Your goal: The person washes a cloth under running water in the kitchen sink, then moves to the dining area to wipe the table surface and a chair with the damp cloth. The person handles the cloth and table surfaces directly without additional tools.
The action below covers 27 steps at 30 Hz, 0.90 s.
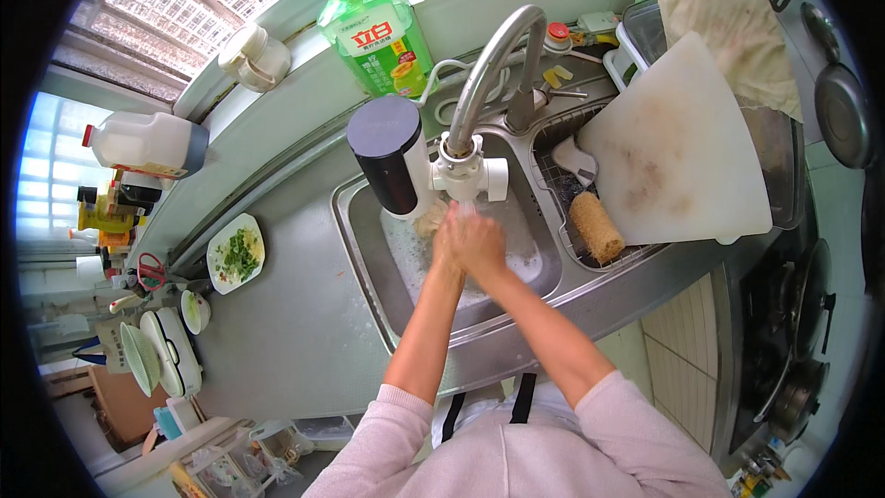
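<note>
My left hand (448, 242) and my right hand (480, 242) are pressed together under running water from the white filter tap (463, 176) on the curved steel faucet (477, 76). Both are over the left bowl of the steel sink (366, 228), which has sudsy water and a whitish basin or board in it. A beige cloth or sponge (430, 218) lies just beyond my left hand, partly under the water filter (390, 152). The fingers overlap and blur, so whether they hold anything small cannot be told.
Right of the bowl, a loofah (597, 227) and a white cutting board (677, 152) lie over a wire rack. A plate of chopped greens (236, 254) sits on the left counter. Behind the sink stands a green dish soap bottle (377, 34). Pans (795, 394) are at the far right.
</note>
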Each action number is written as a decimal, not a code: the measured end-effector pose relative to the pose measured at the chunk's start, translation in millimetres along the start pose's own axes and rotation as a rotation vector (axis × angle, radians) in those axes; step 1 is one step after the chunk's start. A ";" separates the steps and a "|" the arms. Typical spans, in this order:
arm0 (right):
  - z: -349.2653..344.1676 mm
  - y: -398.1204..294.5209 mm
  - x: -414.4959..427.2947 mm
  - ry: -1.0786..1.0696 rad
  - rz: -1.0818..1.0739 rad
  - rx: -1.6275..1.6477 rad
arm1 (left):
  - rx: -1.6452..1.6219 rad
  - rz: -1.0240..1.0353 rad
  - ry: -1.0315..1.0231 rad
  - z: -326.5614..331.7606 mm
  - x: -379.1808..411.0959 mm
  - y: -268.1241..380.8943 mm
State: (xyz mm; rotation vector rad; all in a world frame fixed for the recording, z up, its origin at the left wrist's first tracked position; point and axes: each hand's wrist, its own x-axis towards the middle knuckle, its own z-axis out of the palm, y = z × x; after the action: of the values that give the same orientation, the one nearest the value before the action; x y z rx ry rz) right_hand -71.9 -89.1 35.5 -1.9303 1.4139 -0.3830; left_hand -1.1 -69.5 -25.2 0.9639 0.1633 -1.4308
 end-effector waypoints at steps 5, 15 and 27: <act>-2.3 36.5 38.0 0.007 0.271 0.529 | -0.096 -0.091 0.043 20.2 -17.7 6.8; -9.2 44.9 22.9 -0.473 0.401 1.454 | -0.350 -0.130 -0.217 11.7 -46.5 -11.4; -30.3 58.5 20.2 0.278 -0.333 0.304 | -0.230 -0.053 -0.269 25.4 -37.5 16.7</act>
State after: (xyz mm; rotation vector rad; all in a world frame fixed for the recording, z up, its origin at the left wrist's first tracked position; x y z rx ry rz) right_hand -124.5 -127.7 13.6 -1.9063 1.1136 -0.9965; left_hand -5.1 -60.0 22.0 0.5776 0.1507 -1.5375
